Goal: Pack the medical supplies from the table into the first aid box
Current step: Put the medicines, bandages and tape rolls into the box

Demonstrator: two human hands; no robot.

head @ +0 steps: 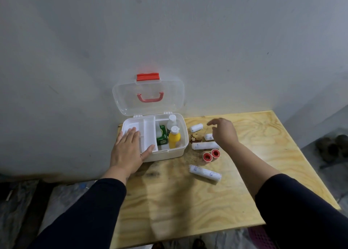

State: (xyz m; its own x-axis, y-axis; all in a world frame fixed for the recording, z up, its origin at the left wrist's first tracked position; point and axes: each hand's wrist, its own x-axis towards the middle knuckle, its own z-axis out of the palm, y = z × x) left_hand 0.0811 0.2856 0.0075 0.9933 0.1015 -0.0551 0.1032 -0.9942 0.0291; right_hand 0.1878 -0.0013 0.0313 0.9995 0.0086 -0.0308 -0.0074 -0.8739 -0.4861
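The first aid box [165,152] stands open at the far left of the bench [188,196], its clear lid [148,96] tipped back toward the wall [169,32], red latch [148,76] uppermost. A white divided tray [148,134] fills the left half of the box. The right half holds a green carton [162,137], a yellow bottle [174,137] and a white bottle [171,121], both bottles upright.

The left hand [128,151] lies flat and spread, palm down, over the near left corner of the box, fingers resting on the tray and thumb along the front rim; it grips nothing. The right hand [224,131] hovers released above the bench, right of the box, fingers loosely curled and empty.

4 white bandage rolls lie outside the box. 1 short roll [196,127] lies far, just left of the right hand's fingertips. A second short roll [208,136] lies partly hidden under the right hand. A longer roll [205,145] lies near the right wrist. Another long roll [205,172] lies nearest, well apart from both hands. 2 red tape spools [211,154] sit side by side between the 2 long rolls.

The bench is pale plywood with dark staining near the box. The wall is plain grey. Both sleeves are dark.
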